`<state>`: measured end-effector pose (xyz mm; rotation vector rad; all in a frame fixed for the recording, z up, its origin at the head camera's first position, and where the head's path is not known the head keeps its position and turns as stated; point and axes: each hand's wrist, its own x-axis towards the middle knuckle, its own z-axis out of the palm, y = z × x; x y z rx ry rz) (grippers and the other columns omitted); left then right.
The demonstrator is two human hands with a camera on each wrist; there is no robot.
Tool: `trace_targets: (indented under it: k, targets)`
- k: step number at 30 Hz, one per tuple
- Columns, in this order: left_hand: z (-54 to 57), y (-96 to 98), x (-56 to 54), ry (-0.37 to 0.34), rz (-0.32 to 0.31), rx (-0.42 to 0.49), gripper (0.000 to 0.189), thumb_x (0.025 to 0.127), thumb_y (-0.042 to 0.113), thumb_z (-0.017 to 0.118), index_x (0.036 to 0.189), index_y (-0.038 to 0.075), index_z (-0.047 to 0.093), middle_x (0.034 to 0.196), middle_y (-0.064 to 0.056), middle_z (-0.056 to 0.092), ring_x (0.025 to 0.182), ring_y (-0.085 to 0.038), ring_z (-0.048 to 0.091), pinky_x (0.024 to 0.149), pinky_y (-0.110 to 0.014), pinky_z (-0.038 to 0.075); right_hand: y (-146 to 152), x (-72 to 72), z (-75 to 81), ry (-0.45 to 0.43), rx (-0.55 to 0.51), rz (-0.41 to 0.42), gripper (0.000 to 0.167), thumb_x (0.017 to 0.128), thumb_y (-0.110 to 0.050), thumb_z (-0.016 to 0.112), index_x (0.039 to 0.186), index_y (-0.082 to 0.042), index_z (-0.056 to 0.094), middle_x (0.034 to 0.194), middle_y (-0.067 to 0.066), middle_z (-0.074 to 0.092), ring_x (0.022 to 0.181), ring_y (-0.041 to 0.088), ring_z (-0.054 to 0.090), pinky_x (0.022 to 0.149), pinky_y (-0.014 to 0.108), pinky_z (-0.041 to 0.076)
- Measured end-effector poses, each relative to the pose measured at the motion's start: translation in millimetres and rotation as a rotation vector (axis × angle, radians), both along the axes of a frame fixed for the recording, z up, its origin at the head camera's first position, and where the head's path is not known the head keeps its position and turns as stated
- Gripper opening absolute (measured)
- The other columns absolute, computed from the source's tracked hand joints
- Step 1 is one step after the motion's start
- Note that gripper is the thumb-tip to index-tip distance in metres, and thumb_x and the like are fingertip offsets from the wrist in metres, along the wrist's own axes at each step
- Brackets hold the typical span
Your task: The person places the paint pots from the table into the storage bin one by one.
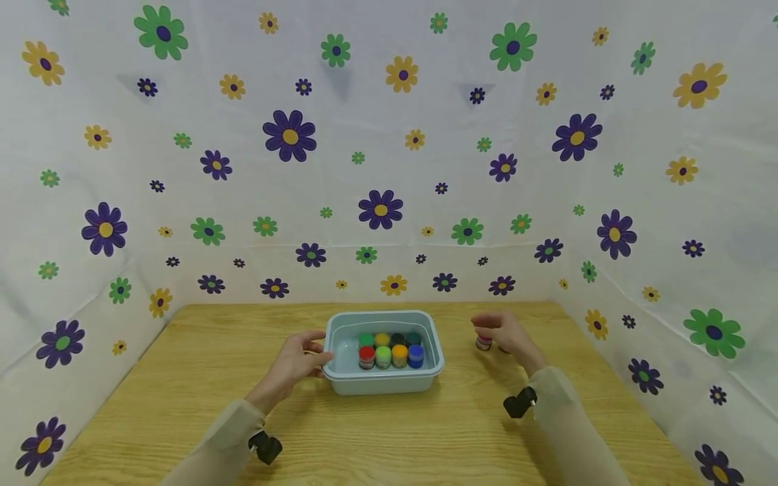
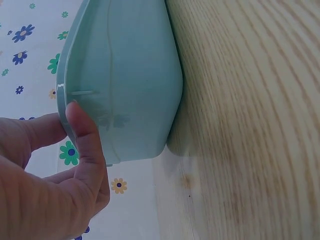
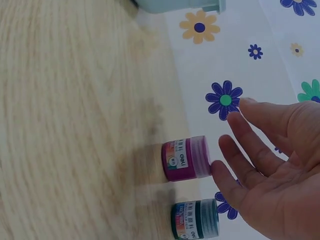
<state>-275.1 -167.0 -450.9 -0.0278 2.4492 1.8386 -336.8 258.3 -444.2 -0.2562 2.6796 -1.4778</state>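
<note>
My left hand (image 1: 294, 363) pinches the left rim of a pale blue plastic basin (image 1: 383, 385), thumb on one side and fingers on the other. Inside the basin stand several small paint jars in two rows, among them a red jar (image 1: 367, 358) and a blue jar (image 1: 416, 356). To the right, my right hand (image 1: 509, 339) hovers over two more jars on the table. Its loosely bent fingers hold nothing; one fingertip is at the lid of the magenta paint jar (image 3: 181, 159), contact unclear. Beside that stands a dark teal paint jar (image 3: 194, 220), mostly hidden in the head view.
The wooden table (image 1: 377, 439) carries the basin near its back edge. White cloth (image 1: 389, 169) with printed flowers walls in the back and both sides. The basin's left part shows bare floor next to the jars. A black wrist camera (image 1: 520, 403) sits on the right sleeve.
</note>
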Motion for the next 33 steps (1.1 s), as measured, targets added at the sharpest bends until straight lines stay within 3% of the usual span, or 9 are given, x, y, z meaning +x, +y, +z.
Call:
trace_targets:
  k: [10,15,20,33]
  targets:
    - [-0.9,-0.1,1.9,-0.001,0.0,0.002,0.051,0.088,0.0,0.069,0.137,0.0,0.054,0.102,-0.016,0.056,0.072,-0.019,0.061,0.063,-0.035,0.06,2,3.2,-12.8,0.016,0.009,-0.003,0.038,0.095,-0.004,0.058,0.131,0.009,0.056,0.135,0.028,0.055,0.123,0.041,0.054,0.105,0.053,0.043]
    - [-1.4,-0.7,1.9,0.001,-0.001,0.003,0.051,0.088,0.0,0.069,0.137,0.0,0.053,0.102,-0.016,0.056,0.073,-0.019,0.061,0.064,-0.037,0.06,2,-1.7,-18.1,-0.012,0.04,-0.004,0.038,0.093,-0.003,0.063,0.13,0.005,0.059,0.13,0.027,0.059,0.114,0.034,0.06,0.101,0.048,0.049]
    - [-1.6,-1.8,2.4,0.003,-0.003,0.003,0.05,0.089,-0.001,0.068,0.137,-0.001,0.053,0.102,-0.016,0.056,0.073,-0.019,0.061,0.063,-0.035,0.06,3,-5.8,-22.1,-0.026,0.089,0.051,0.04,0.089,-0.002,0.067,0.128,0.003,0.061,0.127,0.023,0.062,0.109,0.028,0.061,0.099,0.044,0.05]
    - [1.7,-0.1,1.4,-0.002,0.004,-0.003,0.051,0.088,0.001,0.069,0.137,0.001,0.054,0.102,-0.016,0.056,0.074,-0.02,0.06,0.061,-0.032,0.059,2,-7.0,-26.0,-0.04,0.081,0.083,0.043,0.087,-0.005,0.07,0.128,0.003,0.06,0.125,0.02,0.063,0.115,0.032,0.059,0.103,0.051,0.045]
